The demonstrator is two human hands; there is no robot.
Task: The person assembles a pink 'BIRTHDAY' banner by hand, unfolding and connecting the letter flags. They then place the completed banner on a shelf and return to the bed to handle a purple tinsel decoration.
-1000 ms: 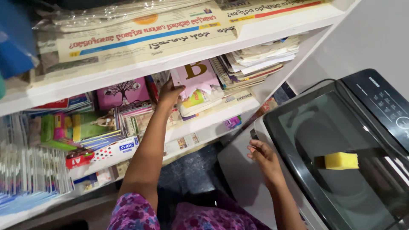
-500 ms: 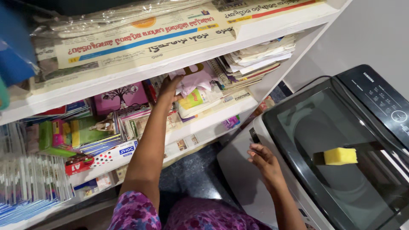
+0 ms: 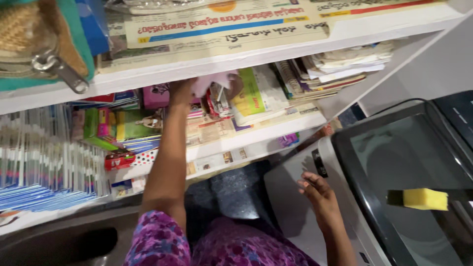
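My left hand (image 3: 183, 91) reaches up to the middle shelf (image 3: 276, 132) and grips a pink book (image 3: 211, 82), lifted close under the upper shelf board (image 3: 256, 55). Its fingers are partly hidden behind the book. Stacked books and papers (image 3: 256, 96) lie just right of it. My right hand (image 3: 315, 189) rests on the white front corner of a washing machine (image 3: 290, 197), fingers loosely spread, holding nothing. A yellow sponge (image 3: 424, 198) lies on the machine's dark glass lid (image 3: 394, 162), to the right of that hand.
Newspapers (image 3: 221, 27) cover the upper shelf. A woven bag with a metal clasp (image 3: 47, 54) hangs at top left. Thin booklets (image 3: 44, 162) stand in a row at left, with coloured boxes (image 3: 118, 128) beside them. A dark floor (image 3: 231, 192) shows below.
My left hand has lifted the pink book off the stack, up toward the underside of the upper shelf. My right hand stays on the washing machine. The view has shifted left.
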